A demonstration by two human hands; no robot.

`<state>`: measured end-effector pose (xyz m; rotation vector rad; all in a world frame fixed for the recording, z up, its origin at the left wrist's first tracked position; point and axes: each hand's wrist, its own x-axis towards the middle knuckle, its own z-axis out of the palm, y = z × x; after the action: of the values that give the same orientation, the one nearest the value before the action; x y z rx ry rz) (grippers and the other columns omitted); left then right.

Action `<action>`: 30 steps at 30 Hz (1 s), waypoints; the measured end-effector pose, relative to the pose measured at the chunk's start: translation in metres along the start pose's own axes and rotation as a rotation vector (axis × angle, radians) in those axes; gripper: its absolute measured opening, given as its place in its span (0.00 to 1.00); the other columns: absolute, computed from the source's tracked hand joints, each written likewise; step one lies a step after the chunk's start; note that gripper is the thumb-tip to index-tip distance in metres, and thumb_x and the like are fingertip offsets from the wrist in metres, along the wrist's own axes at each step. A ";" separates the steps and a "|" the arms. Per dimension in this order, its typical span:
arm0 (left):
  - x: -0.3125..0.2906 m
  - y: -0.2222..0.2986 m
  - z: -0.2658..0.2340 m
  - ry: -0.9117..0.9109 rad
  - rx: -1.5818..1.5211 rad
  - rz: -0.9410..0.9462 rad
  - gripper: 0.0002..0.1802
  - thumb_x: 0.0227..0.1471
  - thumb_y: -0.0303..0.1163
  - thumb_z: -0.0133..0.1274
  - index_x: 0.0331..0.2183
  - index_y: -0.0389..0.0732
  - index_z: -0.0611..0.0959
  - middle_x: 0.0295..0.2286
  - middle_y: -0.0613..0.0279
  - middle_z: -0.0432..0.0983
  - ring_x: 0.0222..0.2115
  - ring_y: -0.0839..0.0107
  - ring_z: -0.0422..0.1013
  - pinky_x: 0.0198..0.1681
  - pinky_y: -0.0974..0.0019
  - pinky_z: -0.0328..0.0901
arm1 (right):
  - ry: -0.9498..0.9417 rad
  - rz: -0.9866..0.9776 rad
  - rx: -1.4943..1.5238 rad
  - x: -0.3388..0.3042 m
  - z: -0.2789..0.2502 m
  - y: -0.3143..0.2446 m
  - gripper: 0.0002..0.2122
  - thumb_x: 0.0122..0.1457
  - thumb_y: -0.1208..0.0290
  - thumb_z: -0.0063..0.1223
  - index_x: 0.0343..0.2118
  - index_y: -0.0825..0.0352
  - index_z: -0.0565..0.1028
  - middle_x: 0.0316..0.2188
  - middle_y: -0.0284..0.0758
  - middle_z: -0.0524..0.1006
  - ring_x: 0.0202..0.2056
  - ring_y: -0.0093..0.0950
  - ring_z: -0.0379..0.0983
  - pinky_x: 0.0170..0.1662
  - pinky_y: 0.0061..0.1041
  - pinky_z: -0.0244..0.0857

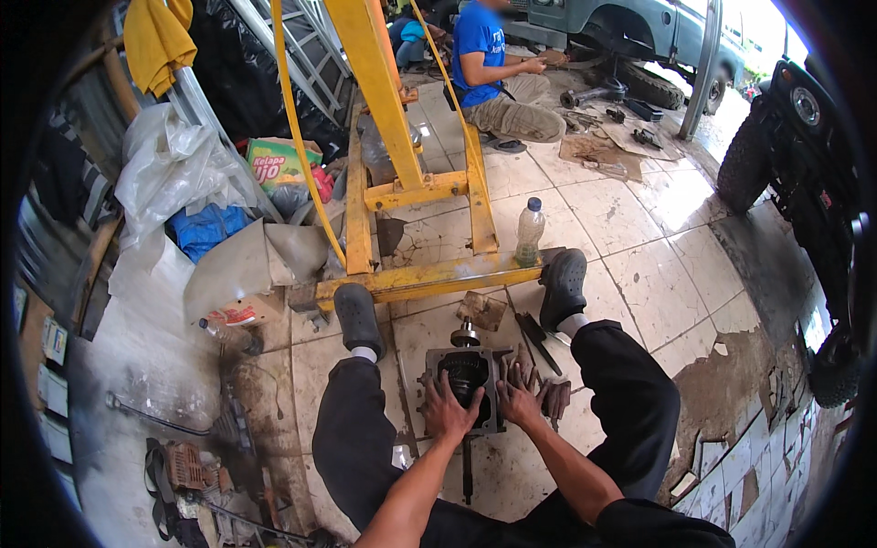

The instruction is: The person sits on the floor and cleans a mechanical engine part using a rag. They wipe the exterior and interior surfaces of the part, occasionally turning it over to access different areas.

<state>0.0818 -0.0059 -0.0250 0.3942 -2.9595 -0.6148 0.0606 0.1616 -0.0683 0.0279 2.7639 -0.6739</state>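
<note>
A metal gearbox housing (pixel 501 422) rests on the floor tiles between my legs, its dark cavity facing up with gears (pixel 464 376) inside. From its far end sticks a shiny shaft end (pixel 467 334), and a thin dark rod (pixel 468 470) extends from the near side. My left hand (pixel 448 411) lies over the housing's left side, fingers spread, thumb reaching over the cavity. Along the right rim rests my right hand (pixel 519 400), its fingers stretched out. Beside it lies a crumpled brownish glove-like piece (pixel 554 402). What is under my palms is hidden.
A yellow hoist frame (pixel 429 281) stands ahead, my shoes against its crossbar. A plastic bottle (pixel 529 233) stands behind it. A long dark tool (pixel 537 342) lies right of the housing. Further off, a person in blue (pixel 484 55) sits near loose parts. Vehicles stand right.
</note>
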 end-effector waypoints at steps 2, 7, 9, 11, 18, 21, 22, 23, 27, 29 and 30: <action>0.000 0.004 -0.001 -0.024 0.011 -0.013 0.54 0.45 0.73 0.45 0.61 0.42 0.62 0.58 0.37 0.54 0.58 0.42 0.57 0.55 0.41 0.58 | 0.034 -0.002 0.005 0.009 0.002 0.004 0.28 0.66 0.45 0.23 0.68 0.41 0.42 0.70 0.35 0.41 0.69 0.51 0.27 0.60 0.68 0.14; -0.001 0.002 -0.003 0.016 -0.023 0.009 0.53 0.46 0.73 0.45 0.61 0.42 0.61 0.58 0.38 0.55 0.58 0.41 0.57 0.55 0.41 0.58 | 0.055 0.005 0.020 -0.003 0.008 0.001 0.28 0.66 0.45 0.22 0.68 0.40 0.42 0.70 0.36 0.41 0.69 0.51 0.29 0.60 0.67 0.14; -0.001 0.002 -0.003 0.011 -0.014 0.009 0.53 0.46 0.73 0.45 0.61 0.42 0.61 0.58 0.38 0.55 0.58 0.41 0.57 0.55 0.41 0.58 | 0.065 0.011 0.029 -0.002 0.006 0.000 0.28 0.66 0.44 0.22 0.68 0.40 0.42 0.70 0.37 0.42 0.69 0.51 0.30 0.61 0.66 0.14; -0.001 0.000 0.000 -0.010 0.002 -0.005 0.53 0.46 0.73 0.45 0.61 0.42 0.62 0.58 0.38 0.55 0.58 0.41 0.56 0.55 0.41 0.58 | 0.054 0.034 -0.012 0.002 0.003 -0.004 0.28 0.66 0.43 0.22 0.68 0.41 0.42 0.70 0.38 0.41 0.69 0.50 0.29 0.61 0.65 0.14; -0.001 0.006 -0.003 -0.038 0.018 -0.049 0.53 0.45 0.74 0.45 0.60 0.43 0.62 0.58 0.39 0.54 0.58 0.42 0.56 0.55 0.41 0.58 | 0.002 0.105 0.114 0.008 0.002 -0.008 0.28 0.66 0.42 0.22 0.68 0.40 0.43 0.69 0.39 0.42 0.68 0.52 0.28 0.61 0.66 0.14; -0.001 0.005 -0.003 -0.055 0.007 -0.055 0.53 0.46 0.74 0.44 0.60 0.44 0.62 0.58 0.39 0.54 0.58 0.42 0.56 0.55 0.41 0.58 | 0.027 0.089 0.107 0.014 0.004 -0.009 0.28 0.66 0.42 0.23 0.68 0.39 0.44 0.69 0.39 0.43 0.68 0.52 0.28 0.60 0.67 0.14; -0.001 0.004 -0.002 -0.053 0.003 -0.055 0.53 0.46 0.74 0.44 0.61 0.44 0.61 0.58 0.39 0.54 0.58 0.42 0.56 0.55 0.41 0.58 | 0.009 0.070 0.097 0.014 0.004 -0.007 0.28 0.66 0.42 0.23 0.68 0.39 0.44 0.69 0.39 0.43 0.68 0.52 0.27 0.60 0.67 0.14; -0.001 0.002 -0.002 -0.051 -0.001 -0.055 0.53 0.46 0.74 0.44 0.61 0.44 0.61 0.58 0.39 0.54 0.58 0.42 0.56 0.55 0.41 0.58 | -0.009 0.051 0.087 0.012 0.004 -0.005 0.28 0.66 0.43 0.23 0.68 0.40 0.45 0.69 0.39 0.42 0.68 0.52 0.27 0.60 0.67 0.15; -0.001 0.000 -0.001 -0.053 0.008 -0.028 0.53 0.46 0.75 0.43 0.61 0.43 0.61 0.58 0.38 0.54 0.58 0.42 0.56 0.55 0.42 0.58 | -0.004 -0.089 0.124 0.017 0.030 0.027 0.28 0.65 0.42 0.23 0.68 0.41 0.45 0.70 0.39 0.41 0.68 0.53 0.28 0.60 0.67 0.15; 0.002 0.004 0.000 -0.051 -0.024 0.013 0.53 0.46 0.75 0.43 0.60 0.43 0.61 0.57 0.37 0.54 0.58 0.41 0.56 0.55 0.42 0.59 | 0.057 -0.106 0.062 0.021 0.040 0.043 0.29 0.65 0.42 0.23 0.68 0.41 0.45 0.70 0.39 0.41 0.68 0.53 0.29 0.60 0.67 0.15; 0.002 0.003 -0.002 -0.055 -0.003 0.020 0.54 0.46 0.75 0.43 0.60 0.43 0.61 0.57 0.37 0.55 0.57 0.41 0.57 0.55 0.43 0.59 | 0.085 -0.126 0.041 0.023 0.043 0.041 0.29 0.65 0.42 0.23 0.68 0.41 0.45 0.70 0.39 0.40 0.68 0.53 0.29 0.60 0.67 0.14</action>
<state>0.0790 -0.0046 -0.0221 0.3521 -3.0104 -0.6385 0.0538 0.1777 -0.1296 -0.1126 2.8518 -0.7788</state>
